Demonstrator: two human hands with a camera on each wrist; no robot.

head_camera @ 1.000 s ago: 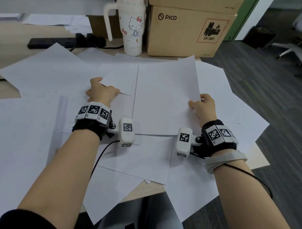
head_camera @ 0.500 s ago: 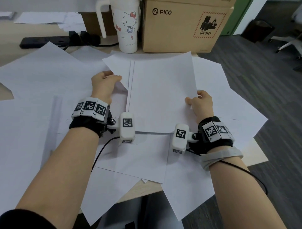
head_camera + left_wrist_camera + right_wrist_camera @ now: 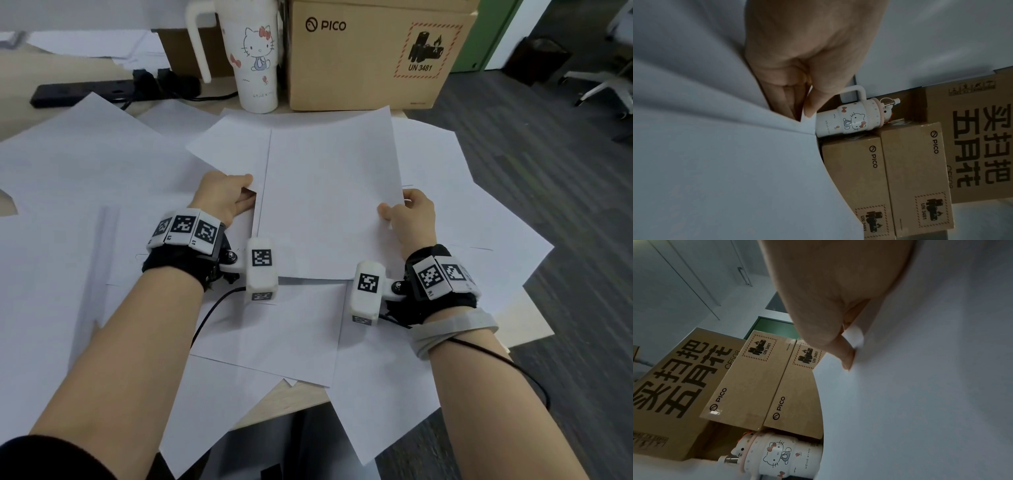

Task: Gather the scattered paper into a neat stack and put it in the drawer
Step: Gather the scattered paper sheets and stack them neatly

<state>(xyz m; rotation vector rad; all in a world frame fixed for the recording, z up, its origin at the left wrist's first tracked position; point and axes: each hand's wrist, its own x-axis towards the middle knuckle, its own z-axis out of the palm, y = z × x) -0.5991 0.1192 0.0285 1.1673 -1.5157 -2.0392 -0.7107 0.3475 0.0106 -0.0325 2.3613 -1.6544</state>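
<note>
Left hand: fingers curled under, thumb on top, pinching the edge of a paper sheet left of centre. Right hand: thumb over, fingers beneath, pinching the right edge of the top sheet. Loose white sheets: thin, matte, rectangular, fanned overlapping across the desk, some overhanging. Likely light, limp and slippery; best squared by opposite edges. Behind: glossy cartoon tumbler, stiff cardboard box. Drawer not visible.

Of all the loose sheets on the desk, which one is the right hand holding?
The upright central sheet: the right hand pinches its right edge. It lies topmost; the others sit fanned beneath it.
</note>
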